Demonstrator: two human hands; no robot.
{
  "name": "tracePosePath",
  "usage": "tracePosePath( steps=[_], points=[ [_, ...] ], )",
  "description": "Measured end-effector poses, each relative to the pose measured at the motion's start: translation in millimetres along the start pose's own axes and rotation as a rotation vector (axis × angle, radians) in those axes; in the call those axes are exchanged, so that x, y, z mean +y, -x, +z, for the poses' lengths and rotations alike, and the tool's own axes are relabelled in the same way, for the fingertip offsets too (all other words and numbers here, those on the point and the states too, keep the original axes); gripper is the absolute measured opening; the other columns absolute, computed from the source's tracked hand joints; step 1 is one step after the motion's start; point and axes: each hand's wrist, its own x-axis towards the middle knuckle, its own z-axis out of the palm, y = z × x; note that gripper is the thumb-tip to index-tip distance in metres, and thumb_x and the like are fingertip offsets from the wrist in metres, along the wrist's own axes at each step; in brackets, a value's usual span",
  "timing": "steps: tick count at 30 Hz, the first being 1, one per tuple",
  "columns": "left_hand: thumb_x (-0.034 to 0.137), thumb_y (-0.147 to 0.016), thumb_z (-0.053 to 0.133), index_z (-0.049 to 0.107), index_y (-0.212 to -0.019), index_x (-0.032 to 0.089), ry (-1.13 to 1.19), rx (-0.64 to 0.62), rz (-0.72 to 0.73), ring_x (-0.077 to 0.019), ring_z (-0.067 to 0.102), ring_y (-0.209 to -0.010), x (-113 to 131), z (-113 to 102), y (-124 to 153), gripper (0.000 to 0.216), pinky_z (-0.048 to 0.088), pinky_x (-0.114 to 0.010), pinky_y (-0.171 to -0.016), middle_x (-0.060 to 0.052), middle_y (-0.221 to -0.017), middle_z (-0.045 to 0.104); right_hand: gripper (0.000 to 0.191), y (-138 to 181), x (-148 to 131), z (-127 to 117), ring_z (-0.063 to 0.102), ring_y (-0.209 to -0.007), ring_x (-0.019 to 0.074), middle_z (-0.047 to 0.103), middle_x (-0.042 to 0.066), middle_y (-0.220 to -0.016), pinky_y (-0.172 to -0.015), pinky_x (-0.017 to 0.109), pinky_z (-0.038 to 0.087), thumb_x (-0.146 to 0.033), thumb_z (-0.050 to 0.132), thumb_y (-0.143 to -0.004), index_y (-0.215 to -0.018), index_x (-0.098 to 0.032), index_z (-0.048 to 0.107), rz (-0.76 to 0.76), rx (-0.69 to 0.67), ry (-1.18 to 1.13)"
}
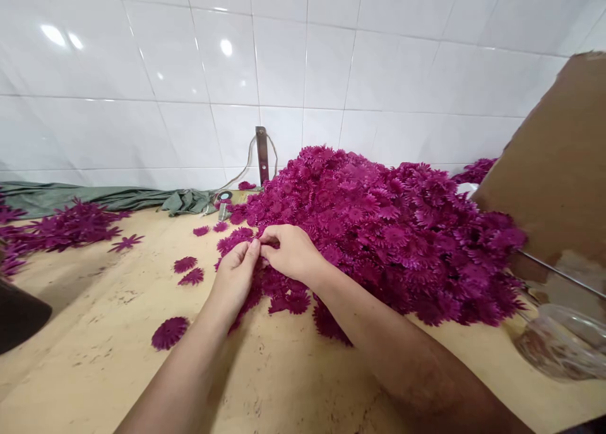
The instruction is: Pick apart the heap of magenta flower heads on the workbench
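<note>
My left hand (235,265) and my right hand (291,251) meet in front of a large heap of magenta fabric flowers (350,213). Thumb and fingers are pinched together on both hands, their tips touching or nearly so. Whatever sits between the fingertips is hidden or too small to name. Magenta petals show right behind and below the hands; I cannot tell whether any of them is held. To the left of my left hand, a few single flower layers (191,276) lie flat on the table, and a darker round flower (170,333) rests nearer to me.
Another pile of magenta flower pieces (76,226) lies at the left, by a green cloth (118,197) along the tiled wall. A dark object (21,317) juts in at the left edge. A cardboard sheet (553,169) and a clear plastic tub (563,346) stand at the right.
</note>
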Motion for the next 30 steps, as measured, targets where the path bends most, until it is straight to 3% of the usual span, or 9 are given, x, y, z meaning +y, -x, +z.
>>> tracePosePath(
  steps=[7, 9, 13, 15, 19, 23, 25, 27, 30],
  points=[
    [0.048, -0.068, 0.057, 0.049, -0.057, 0.018, -0.089, -0.014, 0.081, -0.0086, 0.038, -0.050, 1.8, 7.9, 1.8, 0.032, 0.032, -0.022, -0.051, 0.004, -0.053, 0.049, 0.022, -14.8, 10.8, -7.6, 0.042, -0.051, 0.0084, 0.048, -0.005, -0.053, -0.053, 0.022, 0.032, -0.025, 0.052, -0.077, -0.056, -0.017, 0.049, 0.102, 0.230, -0.076],
    [0.046, -0.067, 0.057, 0.048, -0.058, 0.019, -0.077, -0.008, 0.094, -0.0084, 0.036, -0.049, 2.6, 10.8, 2.8, 0.030, 0.031, -0.022, -0.050, 0.005, -0.052, 0.046, 0.020, -18.6, 16.2, -12.5, 0.044, -0.052, 0.0090, 0.050, -0.004, -0.055, -0.055, 0.022, 0.033, -0.025, 0.051, -0.077, -0.059, -0.017, 0.050, 0.116, 0.286, -0.083],
    [0.045, -0.064, 0.059, 0.045, -0.054, 0.019, -0.081, 0.026, 0.123, -0.0078, 0.034, -0.047, 4.9, 10.1, 4.2, 0.031, 0.029, -0.021, -0.048, 0.006, -0.048, 0.044, 0.020, -21.6, 33.8, -37.4, 0.054, -0.064, 0.0130, 0.058, 0.002, -0.065, -0.064, 0.026, 0.039, -0.020, 0.044, -0.082, -0.065, -0.016, 0.055, 0.231, 0.519, -0.006],
    [0.047, -0.062, 0.060, 0.045, -0.053, 0.019, -0.071, 0.041, 0.103, -0.0076, 0.035, -0.046, 4.1, 7.9, 3.3, 0.033, 0.028, -0.021, -0.047, 0.005, -0.047, 0.045, 0.014, -20.2, 40.1, -50.7, 0.058, -0.074, 0.0153, 0.062, 0.006, -0.076, -0.072, 0.029, 0.042, -0.014, 0.046, -0.079, -0.076, -0.014, 0.060, 0.257, 0.557, 0.017],
    [0.050, -0.059, 0.064, 0.042, -0.050, 0.019, -0.010, 0.099, 0.028, -0.0059, 0.029, -0.043, -2.7, 4.3, -1.4, 0.040, 0.023, -0.021, -0.044, 0.007, -0.043, 0.039, 0.033, -12.0, 26.9, -50.8, 0.057, -0.098, 0.0191, 0.060, 0.011, -0.108, -0.088, 0.034, 0.041, -0.006, 0.054, -0.072, -0.103, -0.015, 0.061, 0.136, 0.384, 0.054],
    [0.051, -0.054, 0.070, 0.038, -0.050, 0.018, 0.124, 0.167, -0.010, -0.0046, 0.025, -0.042, -9.3, -0.2, -6.2, 0.045, 0.019, -0.020, -0.042, 0.009, -0.043, 0.032, 0.018, -3.4, 1.1, -24.6, 0.060, -0.083, 0.0179, 0.066, 0.007, -0.089, -0.079, 0.034, 0.046, -0.026, 0.058, -0.076, -0.088, -0.015, 0.066, -0.026, 0.012, -0.111],
    [0.052, -0.055, 0.070, 0.039, -0.051, 0.018, 0.178, 0.158, -0.044, -0.0046, 0.025, -0.042, -10.3, -3.0, -7.9, 0.046, 0.019, -0.020, -0.042, 0.009, -0.044, 0.033, 0.017, -1.4, -3.1, -12.9, 0.060, -0.073, 0.0150, 0.066, 0.005, -0.079, -0.071, 0.030, 0.048, -0.027, 0.062, -0.073, -0.083, -0.014, 0.066, -0.035, -0.170, -0.265],
    [0.054, -0.057, 0.068, 0.040, -0.050, 0.018, 0.203, 0.108, -0.076, -0.0047, 0.025, -0.042, -9.6, -5.5, -8.6, 0.047, 0.020, -0.020, -0.042, 0.008, -0.043, 0.034, 0.014, -0.7, -2.3, -5.5, 0.060, -0.070, 0.0128, 0.066, 0.003, -0.077, -0.070, 0.027, 0.047, -0.020, 0.064, -0.071, -0.083, -0.014, 0.065, 0.002, -0.228, -0.389],
    [0.057, -0.057, 0.067, 0.041, -0.047, 0.017, 0.227, 0.072, -0.042, -0.0048, 0.027, -0.043, -6.7, -7.6, -8.4, 0.049, 0.022, -0.019, -0.043, 0.007, -0.042, 0.036, 0.008, -0.8, -0.7, -1.5, 0.059, -0.073, 0.0120, 0.066, 0.003, -0.078, -0.074, 0.027, 0.046, -0.015, 0.062, -0.072, -0.078, -0.013, 0.066, 0.038, -0.171, -0.468]
  ],
)
